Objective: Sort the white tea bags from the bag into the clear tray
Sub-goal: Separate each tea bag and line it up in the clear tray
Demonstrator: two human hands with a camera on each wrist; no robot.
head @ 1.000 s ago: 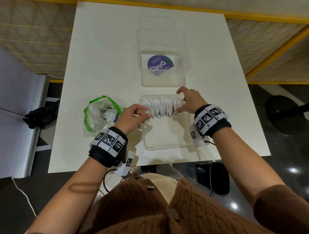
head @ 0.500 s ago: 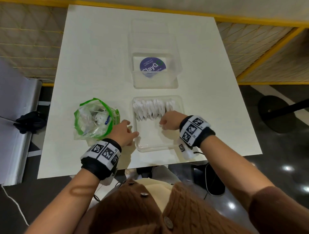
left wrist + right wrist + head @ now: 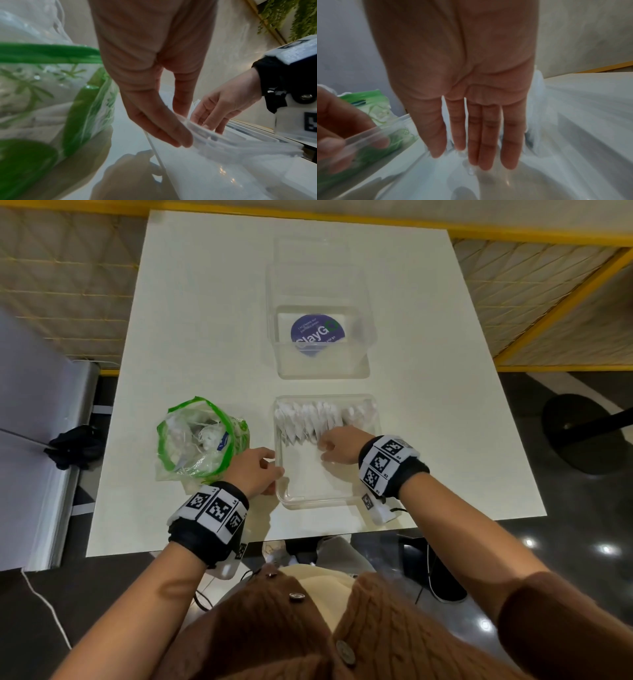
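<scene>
Left hand (image 3: 255, 470) grips the near-left rim of the clear tray (image 3: 301, 501), thumb inside, apparently; just left of it stands the green-edged bag (image 3: 202, 440). Right hand (image 3: 339, 445), fingers straight and together, presses against the row of white tea bags (image 3: 315, 421) along the tray's far side.

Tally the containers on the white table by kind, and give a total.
Clear plastic trays holding a row of white tea bags: 1
Green-rimmed clear plastic bags: 1
Clear plastic boxes with a blue round sticker showing through: 1
Total: 3
</scene>
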